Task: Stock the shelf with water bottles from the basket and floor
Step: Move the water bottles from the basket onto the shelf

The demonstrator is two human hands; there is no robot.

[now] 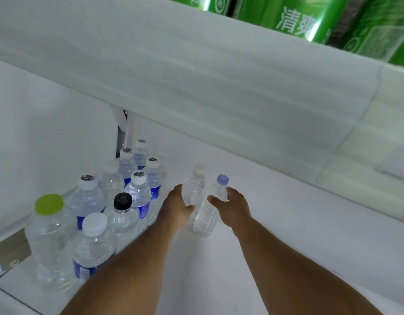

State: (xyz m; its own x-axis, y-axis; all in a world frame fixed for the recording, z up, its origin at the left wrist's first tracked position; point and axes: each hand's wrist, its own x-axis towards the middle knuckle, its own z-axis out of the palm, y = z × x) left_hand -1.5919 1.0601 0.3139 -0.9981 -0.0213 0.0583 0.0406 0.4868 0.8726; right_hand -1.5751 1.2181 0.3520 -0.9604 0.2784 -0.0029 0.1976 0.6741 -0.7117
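A: Two bottles in play, one per hand. Left hand (177, 206) is wrapped round the lower body of a clear bottle with a clear cap (193, 186), held roughly upright over the white shelf (276, 223). Whether its base touches the shelf I cannot tell; the hand hides it.

B: And the other?

A: Right hand (232, 206) is closed round the shoulder of a ribbed bottle with a pale blue cap (210, 210). That one tilts, cap leaning away and to the right, base swung toward the person and looking clear of the surface.

B: Stock already placed?

A: A cluster stands at the left of the same shelf. Noted: a large bottle with a lime-green cap (49, 226) at the front, a black-capped bottle (123, 214) behind it, several blue-labelled bottles (139, 194) with scribbled white caps running back to the upright post (128, 130). The held pair is just beside the cluster's right edge. Green cartons (294, 17) sit on the tier above. No basket or floor in view.

B: Step in hand?

A: My reading: the placing step, both bottles brought in at shelf level, neither released.

B: Next move calls for what?

A: Judgement only: settle the left bottle flat next to the group, then right the tilted one before letting go. Thin, light bottles; a nudge could topple the neighbours.
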